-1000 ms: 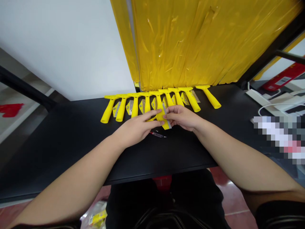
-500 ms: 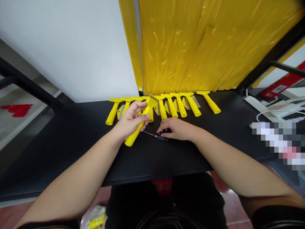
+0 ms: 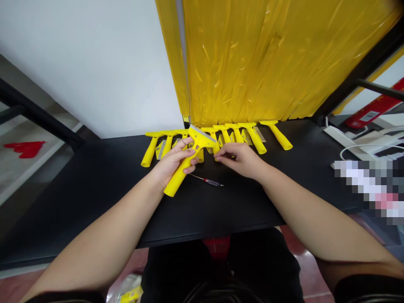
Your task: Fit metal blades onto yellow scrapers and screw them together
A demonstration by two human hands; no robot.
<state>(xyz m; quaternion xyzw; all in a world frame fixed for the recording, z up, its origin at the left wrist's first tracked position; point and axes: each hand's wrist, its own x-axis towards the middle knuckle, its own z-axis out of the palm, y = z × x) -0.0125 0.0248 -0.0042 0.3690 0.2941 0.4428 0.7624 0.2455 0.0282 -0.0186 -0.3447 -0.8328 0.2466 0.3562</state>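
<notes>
My left hand (image 3: 170,164) is wrapped round the handle of a yellow scraper (image 3: 177,179), which is tilted with its blade end up and to the right. A small screw shows on the flat face of its head. Just right of that head, my right hand (image 3: 241,159) has thumb and fingertips pinched together; what they hold, if anything, is too small to make out. On the black tabletop below lies a small screwdriver (image 3: 213,182) with a dark, see-through handle, its shaft pointing left and touched by neither hand.
Several yellow scrapers stretch in a row along the back of the black table (image 3: 110,202), one (image 3: 277,134) apart at the right. Behind them hangs yellow plastic sheeting (image 3: 252,63) beside a white panel (image 3: 94,63). White power strips (image 3: 353,141) and cables sit at the right.
My left hand has turned the scraper so its flat face and blade edge show more. My right hand has risen from beside the screwdriver toward the scraper's head, fingers now pinched.
</notes>
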